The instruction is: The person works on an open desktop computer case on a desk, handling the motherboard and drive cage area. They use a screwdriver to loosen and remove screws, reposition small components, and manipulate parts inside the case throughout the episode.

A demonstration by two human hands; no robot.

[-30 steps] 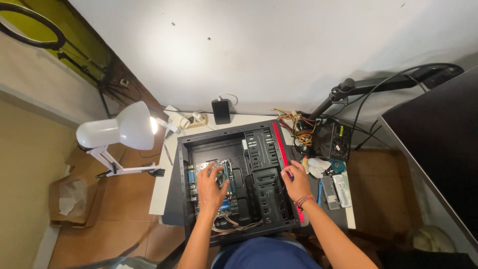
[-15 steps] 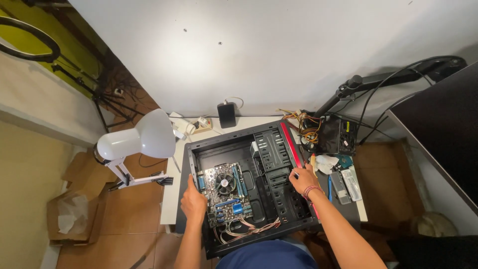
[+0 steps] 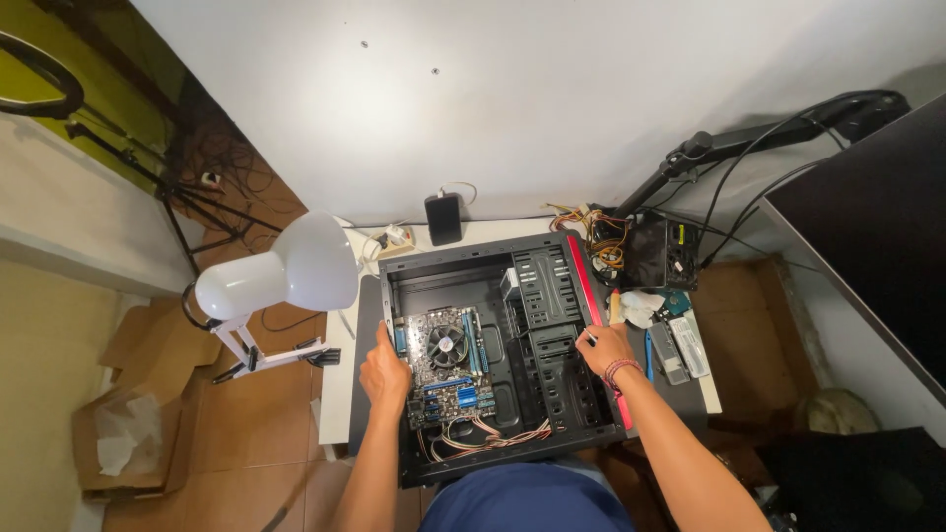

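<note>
On the white desk (image 3: 335, 394) your open computer case (image 3: 493, 266) lies flat. Your left hand (image 3: 384, 374), fingers loosely curled and empty, touches the motherboard (image 3: 445, 366) at nine o'clock. Your right hand (image 3: 603, 350), fingers bent, presses the case's three o'clock rim. Steady both edges before shifting anything.

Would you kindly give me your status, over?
Left hand on computer case edge beside motherboard. Right hand on red edge. Both empty.

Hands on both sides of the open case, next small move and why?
Probably steady the case with both hands before touching inside. The left hand rests at the case's left edge beside the motherboard; the right hand sits on the red-trimmed right edge. Neither hand holds a tool, and loose cables lie below the board.
</note>
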